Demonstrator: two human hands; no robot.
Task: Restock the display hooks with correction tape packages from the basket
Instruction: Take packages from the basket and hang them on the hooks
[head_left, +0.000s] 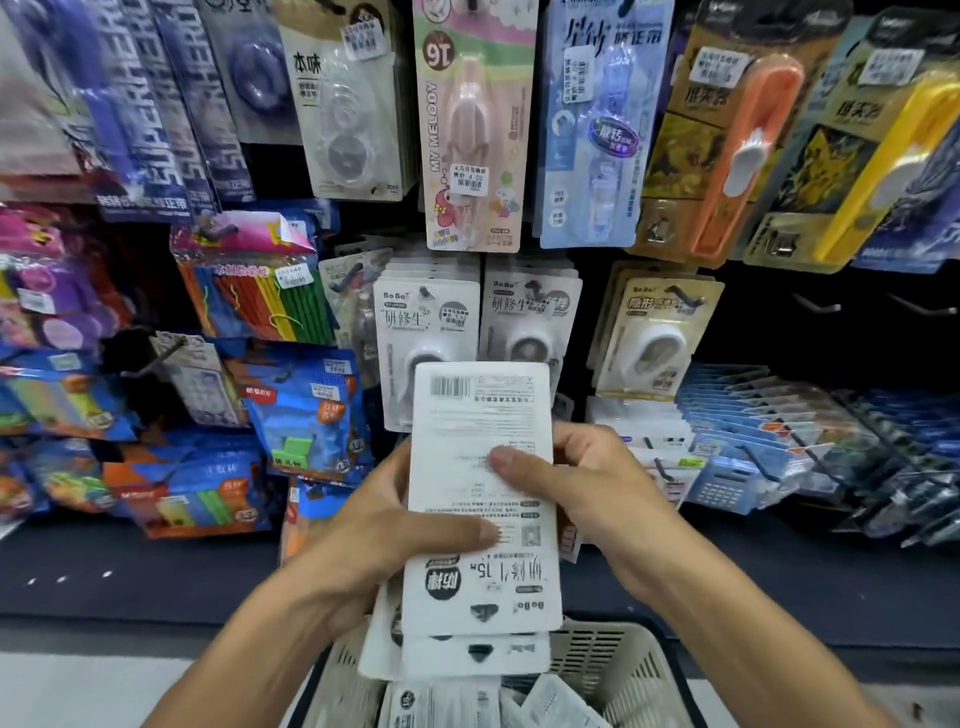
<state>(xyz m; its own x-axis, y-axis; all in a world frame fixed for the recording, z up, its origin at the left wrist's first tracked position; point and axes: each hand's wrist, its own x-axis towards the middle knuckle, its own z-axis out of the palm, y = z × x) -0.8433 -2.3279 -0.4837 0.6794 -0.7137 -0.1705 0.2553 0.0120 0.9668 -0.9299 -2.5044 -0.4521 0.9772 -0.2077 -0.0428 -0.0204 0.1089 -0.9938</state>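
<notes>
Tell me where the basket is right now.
The basket sits at the bottom centre of the head view, directly below the stack of packages held by the left hand and right hand.

This is a stationery shop aisle. Price-stickered blister packs (472, 124) hang on display hooks (685, 296) above a dark shelf (130, 577).
</notes>
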